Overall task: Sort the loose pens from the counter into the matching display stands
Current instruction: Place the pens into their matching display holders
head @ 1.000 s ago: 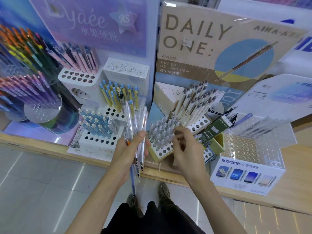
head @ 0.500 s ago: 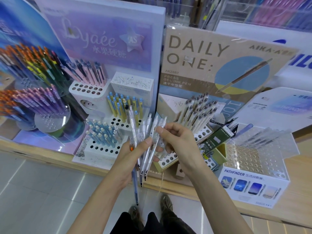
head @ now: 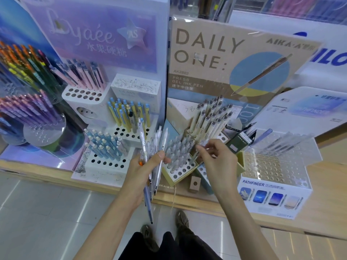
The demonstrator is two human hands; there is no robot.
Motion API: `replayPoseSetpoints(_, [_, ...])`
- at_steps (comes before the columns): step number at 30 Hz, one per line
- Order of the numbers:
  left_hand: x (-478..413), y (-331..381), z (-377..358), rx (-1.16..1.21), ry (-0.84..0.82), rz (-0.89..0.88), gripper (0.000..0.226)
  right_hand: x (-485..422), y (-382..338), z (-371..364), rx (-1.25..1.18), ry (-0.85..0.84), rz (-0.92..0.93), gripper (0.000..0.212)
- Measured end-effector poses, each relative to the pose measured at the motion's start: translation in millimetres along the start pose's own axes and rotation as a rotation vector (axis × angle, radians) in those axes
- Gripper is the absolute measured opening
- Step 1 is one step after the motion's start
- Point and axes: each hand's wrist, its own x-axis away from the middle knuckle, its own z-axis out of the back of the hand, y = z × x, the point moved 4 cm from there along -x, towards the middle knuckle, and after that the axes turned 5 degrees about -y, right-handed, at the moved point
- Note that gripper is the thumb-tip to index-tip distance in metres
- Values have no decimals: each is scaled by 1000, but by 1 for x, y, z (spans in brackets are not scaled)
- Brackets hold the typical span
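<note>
Though blurred, reads as one clear pen [head: 203, 143] pinched in right hand [head: 214, 160], shifted since half a second ago from the bundle [head: 155, 147] gripped in left hand [head: 142, 169] to just over the Daily One stand [head: 176, 175] on the surface [head: 328, 177]; suggests slotting next, with most sorting left.

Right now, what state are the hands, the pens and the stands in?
left hand: grips the pen bundle.
pen bundle: fanned out, tips down.
right hand: pinches a single pen, blurred, over the Daily One stand.
Daily One stand: partly filled, front holes empty.
Pathfinder stand: mostly empty holes, few pens at back.
</note>
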Motion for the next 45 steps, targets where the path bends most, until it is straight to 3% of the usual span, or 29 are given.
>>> replayPoseSetpoints(7, [0, -1, 5, 11, 31, -14, 26, -2, 30, -11, -2, 37, -54, 11])
replayPoseSetpoints(13, [3, -1, 7, 11, 36, -1, 27, -2, 29, -18, 59, 18, -18, 22])
replayPoseSetpoints(17, [4, -1, 7, 37, 41, 10, 29, -2, 32, -24, 165, -24, 11, 12])
replayPoseSetpoints(21, [3, -1, 8, 44, 58, 19, 29, 1, 28, -31, 237, -121, 85, 23])
replayPoseSetpoints(24, [3, -1, 9, 38, 58, 14, 28, 4, 26, -32, 323, -145, 129, 19])
replayPoseSetpoints(30, [2, -1, 8, 22, 42, 16, 38, 2, 28, -33, 450, -192, 151, 17])
replayPoseSetpoints(37, [1, -1, 8, -20, 24, -10, 29, 3, 20, -29, 474, -269, 108, 25])
replayPoseSetpoints(39, [0, 1, 8, -26, 7, -15, 33, 7, 11, -21, 424, -208, 101, 32])
replayPoseSetpoints(42, [0, 4, 4, -30, -35, -39, 39, 16, -17, -8, 106, -91, 89, 25])
replayPoseSetpoints(45, [0, 7, -3, -71, -90, -45, 20, 11, -35, -18, -122, -258, -26, 29])
